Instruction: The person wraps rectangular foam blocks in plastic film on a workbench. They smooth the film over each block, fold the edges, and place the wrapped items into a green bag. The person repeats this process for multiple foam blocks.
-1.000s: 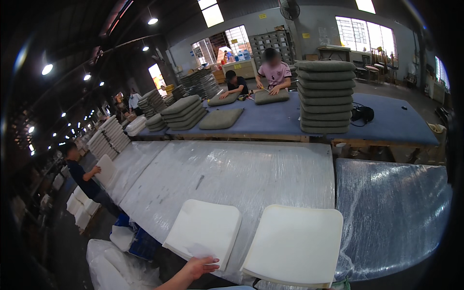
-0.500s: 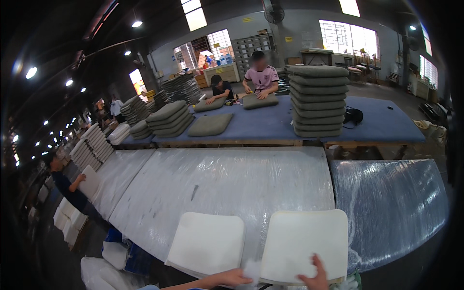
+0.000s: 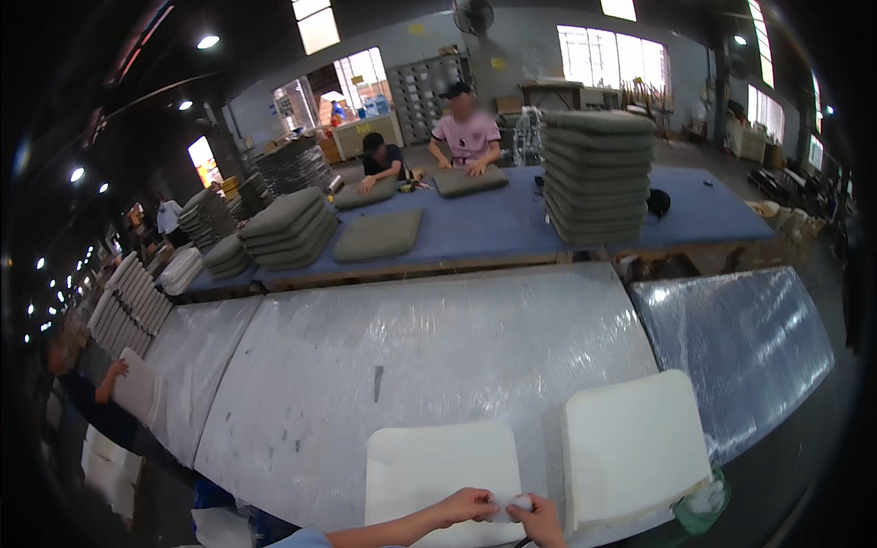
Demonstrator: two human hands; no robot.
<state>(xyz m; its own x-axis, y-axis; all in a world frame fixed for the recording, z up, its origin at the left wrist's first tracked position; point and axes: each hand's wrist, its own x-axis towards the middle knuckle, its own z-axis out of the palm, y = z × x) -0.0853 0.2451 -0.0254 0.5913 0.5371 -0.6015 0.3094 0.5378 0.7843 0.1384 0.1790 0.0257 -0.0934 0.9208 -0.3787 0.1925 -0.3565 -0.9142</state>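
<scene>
My left hand (image 3: 468, 505) and my right hand (image 3: 539, 524) meet low in the view, fingertips closed on a tuft of white fluffy fibre (image 3: 501, 508) stretched between them. They are over the near right corner of a white cushion pad (image 3: 441, 461) with rounded corners. A second white cushion pad (image 3: 632, 447) lies apart to the right, slightly turned, beside my right hand. Both pads rest on a pale table covered with clear plastic film (image 3: 438, 342).
Beyond stands a blue-topped table (image 3: 493, 219) with a tall stack of grey-green cushions (image 3: 598, 178) and lower stacks. Two people work there on cushions. At left another person (image 3: 100, 393) holds a white pad. A green bag (image 3: 703, 502) hangs at the near right edge.
My right hand has left the right pad, where its fingers were spread, and joined my left hand at the white fibre. The view has shifted and tilted.
</scene>
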